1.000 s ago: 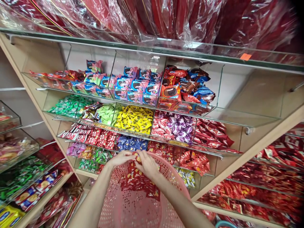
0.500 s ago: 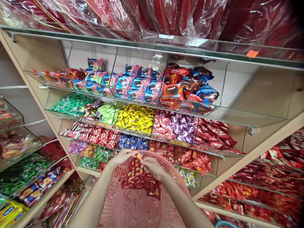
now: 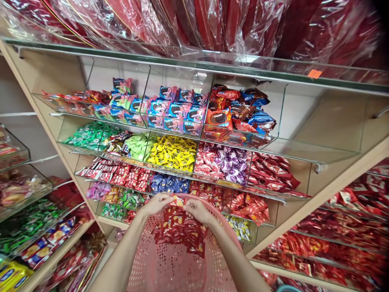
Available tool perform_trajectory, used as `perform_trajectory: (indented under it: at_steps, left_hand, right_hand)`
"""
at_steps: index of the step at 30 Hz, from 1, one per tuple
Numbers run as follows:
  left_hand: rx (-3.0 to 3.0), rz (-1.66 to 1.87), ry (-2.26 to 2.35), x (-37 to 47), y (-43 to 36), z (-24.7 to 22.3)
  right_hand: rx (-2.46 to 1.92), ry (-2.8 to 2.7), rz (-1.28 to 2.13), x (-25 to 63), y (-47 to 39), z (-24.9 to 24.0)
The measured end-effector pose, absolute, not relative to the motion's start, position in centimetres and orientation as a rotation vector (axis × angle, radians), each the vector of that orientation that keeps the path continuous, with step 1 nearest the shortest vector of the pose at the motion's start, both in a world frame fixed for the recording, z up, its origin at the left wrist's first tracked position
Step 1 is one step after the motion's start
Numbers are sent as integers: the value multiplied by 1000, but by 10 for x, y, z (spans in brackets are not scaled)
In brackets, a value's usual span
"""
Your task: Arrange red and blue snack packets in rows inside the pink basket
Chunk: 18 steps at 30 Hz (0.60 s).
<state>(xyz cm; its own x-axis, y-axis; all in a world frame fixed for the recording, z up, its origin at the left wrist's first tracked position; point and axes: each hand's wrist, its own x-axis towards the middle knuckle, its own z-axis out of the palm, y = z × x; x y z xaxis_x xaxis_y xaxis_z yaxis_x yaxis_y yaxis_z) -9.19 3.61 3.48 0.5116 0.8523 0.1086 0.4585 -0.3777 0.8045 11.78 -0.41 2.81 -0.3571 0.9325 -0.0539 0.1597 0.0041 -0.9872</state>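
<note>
A small red wrapped packet [image 3: 178, 201] with a yellow-orange round print is stretched between my two hands, over the far part of a pink perforated basket [image 3: 179, 269]. My left hand [image 3: 157, 205] pinches the packet's left end. At its right end, the thumb and fingers of my right hand [image 3: 197, 211] are closed on it. Below the hands, a pile of dark red packets [image 3: 179, 233] with similar prints lies inside the basket against its far side. The fingertips partly cover the packet's ends.
Behind the basket rise glass-fronted shelves holding yellow packets [image 3: 173, 152], purple packets [image 3: 232, 164], blue packets [image 3: 170, 183] and cookie packs [image 3: 219, 118]. Plastic-wrapped red goods [image 3: 170, 24] fill the top. More stocked shelves stand at left and right.
The packet shows more of its face now, lying flatter between my hands. My right hand has shifted slightly right, away from the left. The camera view has moved a little.
</note>
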Motion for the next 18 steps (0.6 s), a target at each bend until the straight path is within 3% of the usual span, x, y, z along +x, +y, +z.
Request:
perform_trajectory:
  at_steps: [18]
  left_hand:
    - [1903, 691, 1067, -93, 33, 39]
  right_hand:
    - [-1197, -1354, 1480, 167, -9, 42]
